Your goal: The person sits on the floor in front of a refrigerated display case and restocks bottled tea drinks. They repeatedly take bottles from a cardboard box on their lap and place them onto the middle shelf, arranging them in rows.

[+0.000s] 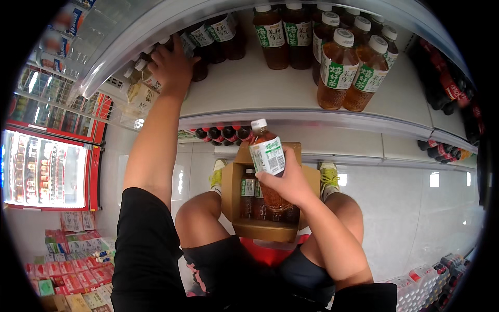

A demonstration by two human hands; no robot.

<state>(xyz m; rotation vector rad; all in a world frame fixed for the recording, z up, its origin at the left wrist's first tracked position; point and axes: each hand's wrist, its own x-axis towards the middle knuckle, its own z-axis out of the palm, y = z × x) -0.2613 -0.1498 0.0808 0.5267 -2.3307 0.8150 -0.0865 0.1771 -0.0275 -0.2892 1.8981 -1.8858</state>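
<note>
My right hand (288,179) grips a plastic bottle of brown tea (269,154), with a white cap and a green and white label. The bottle is tilted above an opened cardboard box (230,187) between my knees. More tea bottles (248,191) stand inside that box. At the upper left, my left hand (171,66) reaches over bottles on the shelf (249,89). Its fingers are spread around the bottle tops, and a dark bottle (200,71) shows beside the thumb. Whether it grips one is hidden. Pale-labelled bottles (142,93) stand left of my left wrist.
Tea bottles (337,74) stand in rows at the shelf's right. Cola bottles (448,82) lie farther right, with more (222,134) on the level below. A red stool (265,251) is under me. A lit drinks fridge (46,169) and stacked packets (74,269) are at left.
</note>
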